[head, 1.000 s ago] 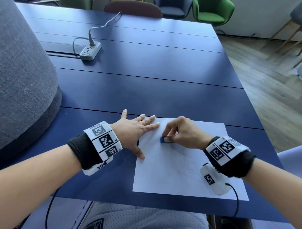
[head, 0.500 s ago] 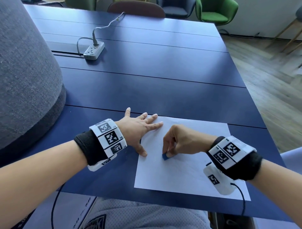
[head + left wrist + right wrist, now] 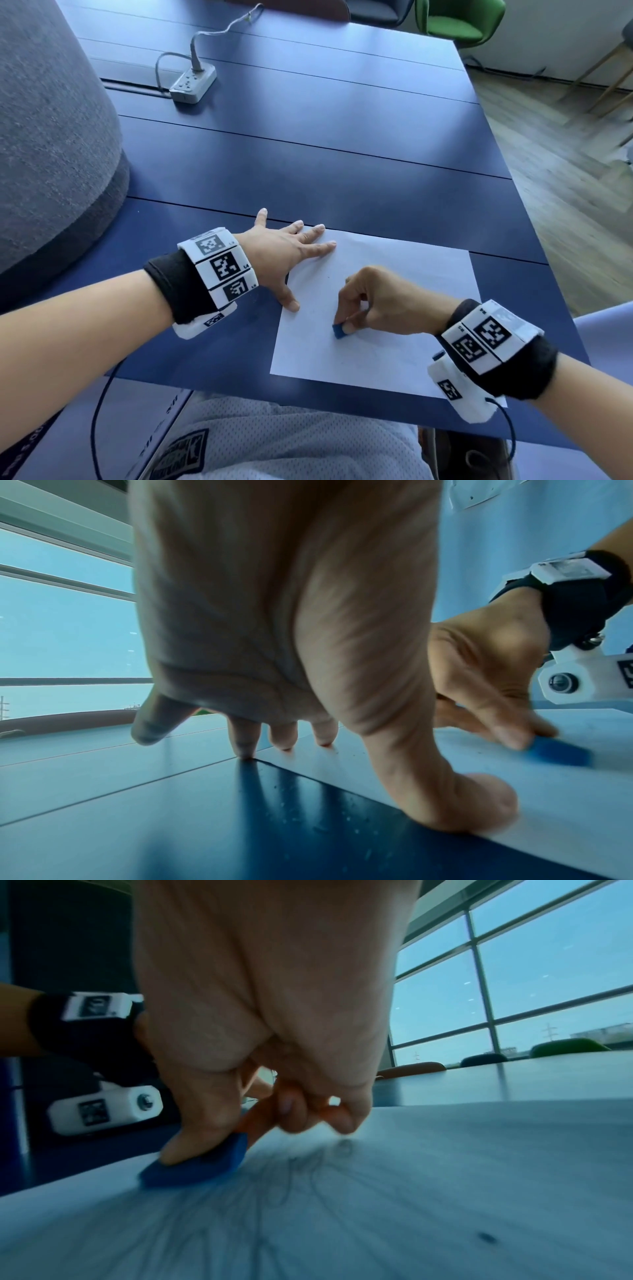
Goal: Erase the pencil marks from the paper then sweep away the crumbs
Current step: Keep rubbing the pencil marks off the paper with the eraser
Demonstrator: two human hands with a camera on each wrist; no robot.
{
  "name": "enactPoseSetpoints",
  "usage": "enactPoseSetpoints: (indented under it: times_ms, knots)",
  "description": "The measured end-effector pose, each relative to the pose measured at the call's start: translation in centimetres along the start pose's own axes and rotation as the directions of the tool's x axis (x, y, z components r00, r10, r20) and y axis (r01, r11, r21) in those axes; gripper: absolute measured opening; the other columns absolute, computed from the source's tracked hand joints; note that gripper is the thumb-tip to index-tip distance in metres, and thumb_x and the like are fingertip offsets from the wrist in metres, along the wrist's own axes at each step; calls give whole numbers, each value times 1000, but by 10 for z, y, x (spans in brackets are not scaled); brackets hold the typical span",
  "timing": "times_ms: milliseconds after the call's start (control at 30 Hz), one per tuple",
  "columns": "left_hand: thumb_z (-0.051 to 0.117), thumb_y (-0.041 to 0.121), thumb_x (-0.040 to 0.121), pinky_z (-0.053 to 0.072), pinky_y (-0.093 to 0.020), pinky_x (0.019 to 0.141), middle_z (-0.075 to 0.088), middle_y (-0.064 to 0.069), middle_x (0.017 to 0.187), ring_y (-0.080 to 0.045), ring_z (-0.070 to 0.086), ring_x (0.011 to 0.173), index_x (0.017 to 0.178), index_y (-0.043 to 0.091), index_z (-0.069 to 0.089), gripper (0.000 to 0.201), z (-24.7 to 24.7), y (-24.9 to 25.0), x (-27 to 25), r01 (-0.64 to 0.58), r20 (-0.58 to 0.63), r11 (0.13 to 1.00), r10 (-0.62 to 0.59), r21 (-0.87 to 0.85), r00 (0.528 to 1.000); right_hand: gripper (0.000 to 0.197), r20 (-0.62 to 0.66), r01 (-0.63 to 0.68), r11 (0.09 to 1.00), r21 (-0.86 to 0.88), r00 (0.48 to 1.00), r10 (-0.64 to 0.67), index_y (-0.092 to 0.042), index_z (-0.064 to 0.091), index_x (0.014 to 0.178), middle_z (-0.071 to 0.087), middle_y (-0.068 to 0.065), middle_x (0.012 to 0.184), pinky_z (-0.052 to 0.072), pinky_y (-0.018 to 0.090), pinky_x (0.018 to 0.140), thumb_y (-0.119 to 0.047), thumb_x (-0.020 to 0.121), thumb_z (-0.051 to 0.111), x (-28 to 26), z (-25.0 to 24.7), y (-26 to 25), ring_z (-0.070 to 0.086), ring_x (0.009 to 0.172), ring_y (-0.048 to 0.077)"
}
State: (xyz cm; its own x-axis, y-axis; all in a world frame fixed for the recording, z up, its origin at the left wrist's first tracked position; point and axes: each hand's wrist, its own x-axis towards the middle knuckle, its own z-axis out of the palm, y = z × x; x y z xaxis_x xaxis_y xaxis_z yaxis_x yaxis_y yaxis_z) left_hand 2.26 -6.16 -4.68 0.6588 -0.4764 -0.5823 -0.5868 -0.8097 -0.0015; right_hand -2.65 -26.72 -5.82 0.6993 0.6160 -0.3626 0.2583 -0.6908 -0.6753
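Paper [image 3: 394, 274] lies flat at the near edge of the blue table [image 3: 308, 154], in front of the person, long side running left-right.

Left hand [image 3: 284, 253]: fingers spread flat, thumb [image 3: 479, 804] and the fingertips pressing on the paper's left edge and far-left corner, palm arched over the table. Reads as an anchor so the sheet doesn't slide or crumple under rubbing.

Right hand [image 3: 380, 301]: thumb and forefinger pinching a blue eraser [image 3: 339, 331], other fingers curled under. Eraser is tilted, one edge down on the paper, in the left-centre part of the sheet. Low, tight grip near the contact edge probably gives more pressure and control.

Pencil marks [image 3: 301, 1185]: faint grey scribble lines visible in the right wrist view, just near-side of the eraser, so erasing judged not finished. A dark speck [image 3: 486, 1237] sits on the sheet to the right; small specks also on the table by the left thumb, likely crumbs. Sweep step not started.

Writing: wrist bands carry black-and-white square marker codes; small characters beside them look like "L4" on the left and "R4" on the right, not certain. Printed text on the clothing and on something below the table's near edge, too blurred to read. Power strip [image 3: 193, 84] at far left, no legible label.
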Motion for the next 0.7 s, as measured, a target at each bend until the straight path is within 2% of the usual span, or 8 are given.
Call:
enactPoseSetpoints:
  times_ms: [100,200,267,400,467,533,600,700]
  knots:
    - [73,64,72,-1,-76,107,-22,9,161,-19,-11,150,152,42,-14,120,0,0,-1,0,5,1000,0,1,1000,15,97,13,999,-34,995,-10,-20,77,79,72,0,74,51,26,68,-6,72,77,-3,-3,-5,62,70,13]
    - [73,64,72,0,-75,107,-22,10,161,-18,-11,150,152,43,-14,119,0,1,-2,5,7,1000,-5,3,1000,19,-71,69,998,-2,995,-69,-20,77,77,73,-3,72,51,27,67,-2,71,74,9,1,-6,57,66,7]
    - [73,64,72,0,-75,107,-22,9,161,-19,-11,150,152,42,-13,119,0,1,-1,4,6,1000,-4,-1,1000,17,-92,75,997,24,993,-72,-19,77,78,72,-3,74,49,26,67,-3,71,76,5,3,-4,56,67,6]
    - [72,64,73,-1,-75,107,-21,9,161,-20,-11,150,152,41,-14,119,-2,1,-2,2,6,1000,-2,11,1000,13,139,43,996,-75,990,-32,-20,77,80,69,-6,74,50,23,70,-8,73,77,-13,-2,-7,57,71,5]
    - [72,64,73,-2,-74,108,-21,8,162,-21,-10,150,152,41,-13,119,-2,2,-3,-1,2,1000,1,26,1000,14,106,63,996,-70,993,-55,-20,78,80,69,-6,74,47,18,68,-8,73,78,-9,-2,-10,56,70,5]
    - [72,65,72,-1,-70,111,-19,8,162,-24,-9,150,152,42,-12,118,-1,2,-3,-4,-5,999,4,32,1000,13,1,81,996,-36,997,-81,-18,78,82,66,-6,73,43,15,65,-9,73,78,-3,1,-11,55,68,5]
    - [71,67,71,6,-62,115,-15,8,163,-30,0,149,153,43,-10,117,-1,3,-2,-6,-24,998,7,68,1000,13,-37,74,997,-17,997,-74,-19,78,82,66,-5,74,46,18,66,-9,73,79,-5,3,-9,56,70,7]
    - [68,70,72,17,-50,110,-11,5,164,-29,14,140,154,40,-8,116,-2,7,-1,-7,-56,989,16,151,998,13,105,39,999,-31,994,-36,-18,77,82,68,-4,77,50,25,72,-8,74,77,-16,1,-10,57,72,6]
